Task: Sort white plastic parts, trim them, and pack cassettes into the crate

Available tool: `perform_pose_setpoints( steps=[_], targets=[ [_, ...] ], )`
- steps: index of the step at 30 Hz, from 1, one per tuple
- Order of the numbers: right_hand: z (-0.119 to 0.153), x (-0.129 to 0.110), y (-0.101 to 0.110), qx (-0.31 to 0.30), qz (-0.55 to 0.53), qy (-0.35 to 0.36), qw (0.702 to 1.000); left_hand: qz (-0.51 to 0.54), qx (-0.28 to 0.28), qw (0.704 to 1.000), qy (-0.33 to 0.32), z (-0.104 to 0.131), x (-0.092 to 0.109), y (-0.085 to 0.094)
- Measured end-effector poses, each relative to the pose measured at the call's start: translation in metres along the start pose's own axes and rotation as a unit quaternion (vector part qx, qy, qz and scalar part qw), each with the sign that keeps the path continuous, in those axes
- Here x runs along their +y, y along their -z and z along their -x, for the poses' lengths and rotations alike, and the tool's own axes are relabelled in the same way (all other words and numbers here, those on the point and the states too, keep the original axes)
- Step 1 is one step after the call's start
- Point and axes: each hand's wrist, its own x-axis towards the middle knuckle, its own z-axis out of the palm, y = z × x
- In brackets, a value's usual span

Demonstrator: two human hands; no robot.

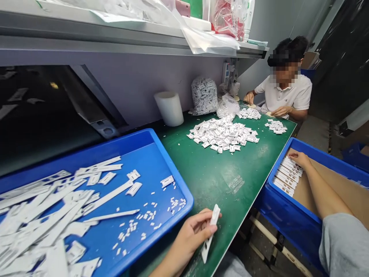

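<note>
My left hand (191, 238) pinches a narrow white plastic strip (213, 219) between thumb and fingers, tilted upright over the green table's front edge. My right hand (300, 158) reaches into the blue bin on the right. Its fingers are closed on the end of a white strip at the far side of a row of white strips (287, 175) with small dark slots. These strips lie side by side on brown cardboard (331, 181) inside the bin. The right fingertips are partly hidden.
A blue tray (173, 169) at left holds white strips and small scraps. On the green table (196, 173) lie a pile of small white pieces (221, 132), a filled clear bag (204, 96) and a white roll (170, 108). A co-worker (288, 88) sits beyond; a shelf (115, 42) overhangs.
</note>
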Motion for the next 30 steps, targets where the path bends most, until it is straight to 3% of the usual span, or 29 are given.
perform_pose_setpoints(
  steps=[4, 6, 8, 9, 12, 13, 15, 19, 21, 24, 26, 28, 30],
  targets=[
    [0.024, -0.052, 0.018, 0.010, -0.058, 0.031, 0.998, 0.078, 0.030, 0.996, 0.027, 0.000, -0.002, -0.005],
    [0.059, -0.092, 0.020, -0.004, -0.109, 0.083, 0.991, 0.108, 0.040, 0.993, 0.025, 0.000, -0.002, -0.008],
    [0.114, -0.137, 0.018, -0.083, -0.159, 0.147, 0.973, 0.126, 0.054, 0.990, 0.020, -0.001, -0.001, -0.009],
    [0.146, -0.161, 0.016, -0.150, -0.180, 0.182, 0.955, 0.131, 0.061, 0.989, 0.022, -0.001, -0.001, -0.009],
    [0.234, -0.226, 0.003, -0.416, -0.241, 0.309, 0.821, 0.127, 0.068, 0.989, 0.027, 0.000, -0.002, -0.009],
    [0.254, -0.243, -0.003, -0.455, -0.261, 0.323, 0.788, 0.118, 0.066, 0.991, 0.025, 0.000, -0.003, -0.009],
    [0.276, -0.265, -0.013, -0.488, -0.290, 0.329, 0.755, 0.099, 0.064, 0.993, 0.013, 0.000, -0.005, -0.008],
    [0.278, -0.273, -0.028, -0.465, -0.351, 0.290, 0.760, 0.074, 0.070, 0.995, -0.011, -0.003, -0.008, -0.006],
    [0.278, -0.271, -0.031, -0.462, -0.395, 0.265, 0.748, 0.057, 0.058, 0.997, -0.014, -0.004, -0.008, -0.006],
    [0.282, -0.267, -0.024, -0.461, -0.482, 0.205, 0.717, 0.026, 0.057, 0.996, -0.060, -0.004, -0.008, -0.006],
    [0.275, -0.262, -0.008, -0.419, -0.529, 0.167, 0.718, 0.022, 0.088, 0.990, -0.104, -0.005, -0.010, -0.004],
    [0.251, -0.247, 0.018, -0.314, -0.516, 0.175, 0.778, 0.016, 0.104, 0.988, -0.111, -0.008, -0.012, 0.000],
    [0.210, -0.220, 0.049, -0.145, -0.404, 0.225, 0.875, 0.004, 0.108, 0.989, -0.103, -0.010, -0.013, 0.003]
  ],
)
